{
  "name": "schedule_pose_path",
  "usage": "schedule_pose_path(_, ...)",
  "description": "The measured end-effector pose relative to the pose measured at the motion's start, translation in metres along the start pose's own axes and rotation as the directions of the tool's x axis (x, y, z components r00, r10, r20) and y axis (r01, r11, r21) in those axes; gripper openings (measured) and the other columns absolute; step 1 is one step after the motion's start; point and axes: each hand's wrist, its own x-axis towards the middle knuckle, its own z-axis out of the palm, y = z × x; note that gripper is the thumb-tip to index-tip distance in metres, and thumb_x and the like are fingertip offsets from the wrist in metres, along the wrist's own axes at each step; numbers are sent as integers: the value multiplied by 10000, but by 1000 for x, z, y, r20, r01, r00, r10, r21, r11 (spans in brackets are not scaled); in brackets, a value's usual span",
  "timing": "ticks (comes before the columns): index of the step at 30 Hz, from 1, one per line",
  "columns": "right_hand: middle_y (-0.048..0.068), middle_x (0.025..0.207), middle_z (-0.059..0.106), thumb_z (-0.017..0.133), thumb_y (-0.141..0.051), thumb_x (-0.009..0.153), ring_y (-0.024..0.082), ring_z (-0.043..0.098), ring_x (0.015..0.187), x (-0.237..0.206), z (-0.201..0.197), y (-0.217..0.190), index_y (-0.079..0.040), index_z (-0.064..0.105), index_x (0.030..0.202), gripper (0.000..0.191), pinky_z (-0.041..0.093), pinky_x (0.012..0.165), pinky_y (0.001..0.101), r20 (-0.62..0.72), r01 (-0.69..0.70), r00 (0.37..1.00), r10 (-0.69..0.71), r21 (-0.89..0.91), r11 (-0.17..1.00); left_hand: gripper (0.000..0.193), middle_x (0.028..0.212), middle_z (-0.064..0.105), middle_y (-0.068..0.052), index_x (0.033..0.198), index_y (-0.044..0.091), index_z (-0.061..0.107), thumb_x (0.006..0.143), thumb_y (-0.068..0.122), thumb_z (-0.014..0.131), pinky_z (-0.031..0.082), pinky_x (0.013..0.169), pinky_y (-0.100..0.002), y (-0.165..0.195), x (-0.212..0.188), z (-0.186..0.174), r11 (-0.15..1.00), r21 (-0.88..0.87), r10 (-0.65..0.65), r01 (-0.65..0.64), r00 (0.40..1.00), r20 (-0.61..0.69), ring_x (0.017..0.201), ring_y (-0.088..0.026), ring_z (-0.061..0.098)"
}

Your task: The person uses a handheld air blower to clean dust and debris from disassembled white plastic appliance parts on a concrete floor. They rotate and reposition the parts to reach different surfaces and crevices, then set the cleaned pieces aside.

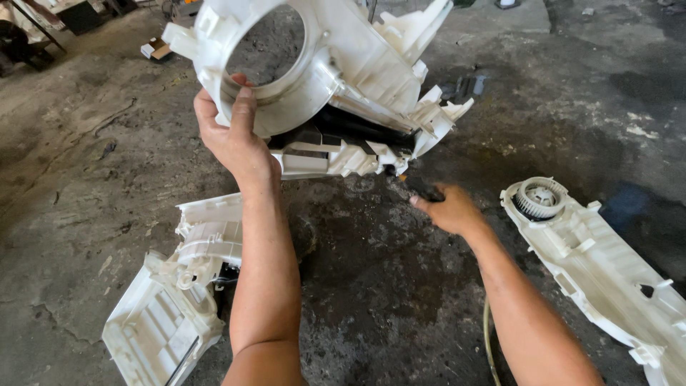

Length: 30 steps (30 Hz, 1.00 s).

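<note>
My left hand [232, 132] grips the rim of the round opening of a large white plastic blower housing [357, 78], holding it tilted up off the floor. A dark slot shows along the housing's lower edge. My right hand [450, 209] is closed around a dark-handled tool [423, 189] whose tip points at the underside of the housing. A thin hose [489, 336] trails down from that hand along my forearm.
A second white housing part [179, 293] lies on the oily concrete floor at lower left, under my left arm. A long white panel with a round fan wheel [541, 198] lies at right. A small box [156, 48] and clutter sit at the far upper left.
</note>
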Motion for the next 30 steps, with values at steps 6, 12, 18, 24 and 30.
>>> schedule_pose_path(6,51,606,650,764,-448,863,171,609,555,-8,-6,-12,-75,735,994,396,484,565,369,-46,66,997,-61,102,993,257,1130,669,-89,1179,16,587,934,10,664,518,1017,-334,-5,0,4,999,45,27,-27,1000,-6,1068,-167,648)
schedule_pose_path(12,31,593,623,760,-414,857,129,577,533,-30,-17,-33,-45,708,890,374,472,547,343,27,166,984,-176,219,961,249,1120,667,-67,1169,3,596,948,37,706,498,992,-307,-11,-3,7,1000,18,16,-16,1000,-22,1051,-150,630)
schedule_pose_path(18,25,605,626,754,-426,869,143,590,549,-59,-33,-73,-52,710,883,376,488,564,341,53,153,986,-158,83,985,257,1115,678,-69,1169,-4,618,946,73,721,496,964,-296,-19,-3,8,998,58,30,-27,998,-51,1025,-141,628)
schedule_pose_path(24,0,605,618,734,-419,850,128,585,557,-111,-41,-110,-110,735,952,326,473,534,326,83,337,930,-358,196,921,253,1096,689,-61,1161,-4,626,951,95,726,490,966,-284,-25,-1,9,994,91,72,-68,996,-42,1018,-129,628)
schedule_pose_path(30,-2,587,635,735,-425,858,116,611,541,-119,-48,-106,-100,750,912,330,488,510,313,145,344,915,-377,206,916,274,1066,694,-53,1175,-8,621,947,100,727,498,931,-273,-27,-1,10,993,103,59,-52,996,-63,981,-118,630)
